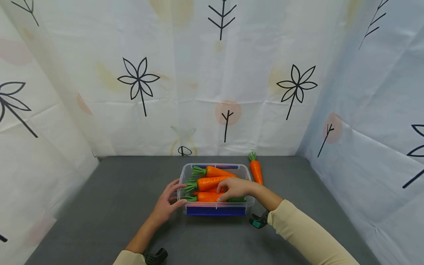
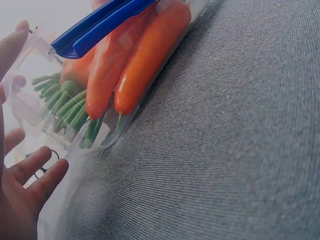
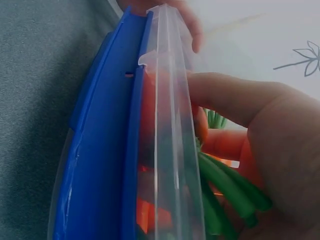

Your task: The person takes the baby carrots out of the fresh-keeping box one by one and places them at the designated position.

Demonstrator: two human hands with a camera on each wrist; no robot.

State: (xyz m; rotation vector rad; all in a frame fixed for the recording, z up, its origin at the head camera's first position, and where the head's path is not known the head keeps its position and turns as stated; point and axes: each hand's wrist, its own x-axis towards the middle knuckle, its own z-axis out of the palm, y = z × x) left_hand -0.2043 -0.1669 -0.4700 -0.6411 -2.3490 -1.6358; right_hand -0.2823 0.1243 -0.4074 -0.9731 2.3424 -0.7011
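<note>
A clear plastic box [image 1: 216, 204] with blue latches [image 1: 215, 211] holds several orange carrots with green tops. One carrot [image 1: 216, 172] lies at the back, another [image 1: 212, 183] across the middle. My right hand [image 1: 234, 187] reaches in over the right side. Its thumb and fingers grip a carrot by the front wall, whose green top [image 3: 235, 187] points toward the palm in the right wrist view; the hand and wall partly hide it. My left hand [image 1: 164, 204] is at the box's left end, fingers spread, thumb by the front corner.
A single carrot [image 1: 256, 171] lies on the grey tabletop [image 1: 132, 191] just right of the box, its green top toward the back. Behind and on both sides hang white cloth walls [image 1: 198, 73] printed with plants. Each wrist wears a black strap device [image 1: 259, 221].
</note>
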